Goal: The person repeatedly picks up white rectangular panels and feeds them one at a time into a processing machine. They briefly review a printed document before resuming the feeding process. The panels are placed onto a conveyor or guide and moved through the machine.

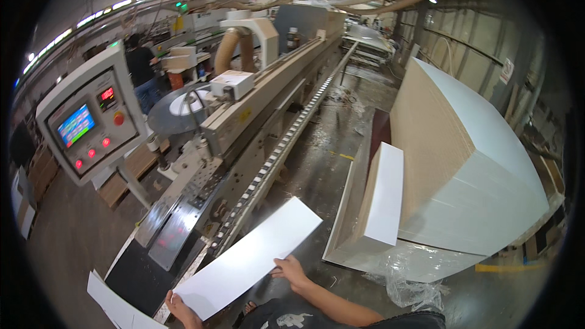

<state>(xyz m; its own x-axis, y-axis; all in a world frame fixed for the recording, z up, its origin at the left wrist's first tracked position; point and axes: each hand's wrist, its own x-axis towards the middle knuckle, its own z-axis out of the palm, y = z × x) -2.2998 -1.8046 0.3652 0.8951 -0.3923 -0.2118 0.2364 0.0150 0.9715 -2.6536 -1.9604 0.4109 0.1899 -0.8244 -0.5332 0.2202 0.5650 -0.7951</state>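
Note:
A long white panel (253,253) lies slantwise in front of me, gripped in both hands. My left hand (181,311) closes on its near left corner, thumb on top. Along the panel's right-hand edge, my right hand (292,272) pinches it with the thumb above and the other fingers underneath, mostly hidden. The panel is beside the infeed end of an edge-banding machine (244,109), close to its roller track (263,173). Whether it touches the machine I cannot tell. Left of it is the machine's black bed (137,274) with a shiny metal plate (177,237).
A control box (91,116) with a lit screen stands at left. On the right rise a large stack of white panels (469,201) and a smaller stack (385,195), with clear plastic wrap (408,280) below. Another white sheet (119,304) lies lower left. A person (141,73) stands behind the machine.

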